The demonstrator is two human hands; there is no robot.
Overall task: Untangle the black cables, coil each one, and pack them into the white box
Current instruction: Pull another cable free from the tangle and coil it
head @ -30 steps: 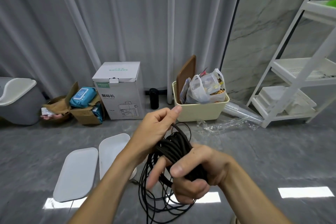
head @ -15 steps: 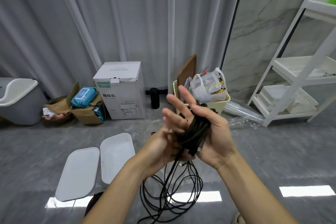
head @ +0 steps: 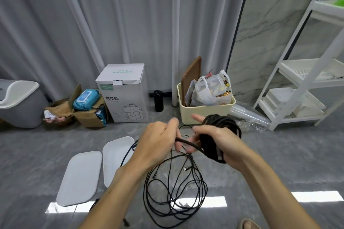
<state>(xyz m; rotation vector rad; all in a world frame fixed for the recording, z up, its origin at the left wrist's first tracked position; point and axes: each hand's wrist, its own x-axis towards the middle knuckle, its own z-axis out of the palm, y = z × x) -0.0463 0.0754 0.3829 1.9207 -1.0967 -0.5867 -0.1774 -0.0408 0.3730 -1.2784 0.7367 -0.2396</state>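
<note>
Above the grey floor (head: 279,163), the right hand (head: 221,141) grips a coiled black cable bundle (head: 219,132) while the left hand (head: 158,141) pinches its loose strand (head: 188,143).

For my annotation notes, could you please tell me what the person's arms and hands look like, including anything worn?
Both forearms are bare, with no sleeves in view. The left hand and right hand wear no gloves, and no rings, watch or bracelet are visible.

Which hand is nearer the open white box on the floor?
Left. The left hand, gripping a cable strand, hovers just right of the white box; the right hand, holding the coiled bundle, is farther right.
</note>
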